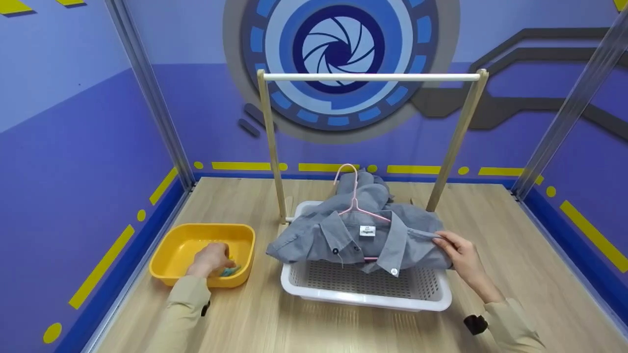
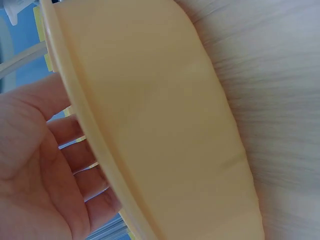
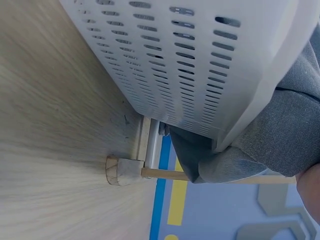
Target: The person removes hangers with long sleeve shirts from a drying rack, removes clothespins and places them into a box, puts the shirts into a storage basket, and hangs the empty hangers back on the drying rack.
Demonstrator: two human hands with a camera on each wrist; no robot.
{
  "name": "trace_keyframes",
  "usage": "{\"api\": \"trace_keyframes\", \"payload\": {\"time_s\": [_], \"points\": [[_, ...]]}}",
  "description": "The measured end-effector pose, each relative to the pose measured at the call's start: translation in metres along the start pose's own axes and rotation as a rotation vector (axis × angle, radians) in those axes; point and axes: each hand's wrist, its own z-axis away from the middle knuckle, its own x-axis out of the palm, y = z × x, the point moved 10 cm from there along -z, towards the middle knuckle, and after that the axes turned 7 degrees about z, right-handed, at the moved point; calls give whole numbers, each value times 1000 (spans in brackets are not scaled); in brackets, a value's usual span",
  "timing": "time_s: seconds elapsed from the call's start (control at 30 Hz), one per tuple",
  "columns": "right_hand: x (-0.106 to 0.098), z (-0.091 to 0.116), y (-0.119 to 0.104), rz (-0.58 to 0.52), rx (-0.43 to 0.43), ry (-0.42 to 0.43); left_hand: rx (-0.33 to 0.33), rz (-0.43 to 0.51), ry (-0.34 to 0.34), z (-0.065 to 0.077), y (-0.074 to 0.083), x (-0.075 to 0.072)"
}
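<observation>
A grey collared shirt (image 1: pixel 304 240) lies across a white perforated basket (image 1: pixel 365 301), and a pink hanger (image 1: pixel 354 196) sits inside its collar. At the right side of the shirt, my right hand (image 1: pixel 461 257) pinches the cloth between thumb and fingers. My left hand (image 1: pixel 211 259) reaches down into a yellow tub (image 1: pixel 169 240), next to a small teal piece (image 1: pixel 229 270) and a bit of yellow. In the left wrist view the tub wall (image 2: pixel 150 115) hides the fingertips, and I cannot tell whether they hold anything.
Behind the basket stands a wooden rack with a white crossbar (image 1: pixel 368 77); one of its feet (image 3: pixel 125 171) shows in the right wrist view. Metal posts (image 1: pixel 152 93) and blue-purple panels enclose the wooden tabletop (image 1: pixel 495 220).
</observation>
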Motion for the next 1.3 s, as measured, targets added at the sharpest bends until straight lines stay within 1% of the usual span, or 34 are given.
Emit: {"api": "trace_keyframes", "payload": {"time_s": [0.07,0.17,0.27,0.33,0.43,0.57,0.63,0.73,0.87,0.93,1.03,1.1,1.17,1.3], "points": [[0,0,0,-1,-4,0,6,-11,12,0,3,-3],[1,0,1,-5,-6,-3,32,-56,53,-1,11,-9],[1,-1,0,-12,-7,-8,68,-91,98,-2,25,-15],[1,-1,1,-17,-9,-10,94,-93,120,-3,35,-19],[4,1,16,-22,-10,-5,138,-86,147,-5,50,-24],[8,3,38,-26,7,-1,180,-109,196,-4,65,-29],[9,3,39,-18,22,-5,190,-120,220,-3,73,-31],[7,2,35,-11,21,0,229,-130,256,1,91,-34],[3,1,15,-12,-4,-1,337,-106,333,6,118,-41],[2,0,6,-7,-8,-7,389,-88,374,8,130,-43],[2,-1,2,-5,-4,-4,450,-54,417,10,142,-45],[2,-1,6,-19,-6,1,478,-40,427,10,150,-44],[4,0,15,-33,-1,7,493,-18,414,10,157,-42],[5,1,34,-32,6,23,523,54,344,6,174,-35]]}}
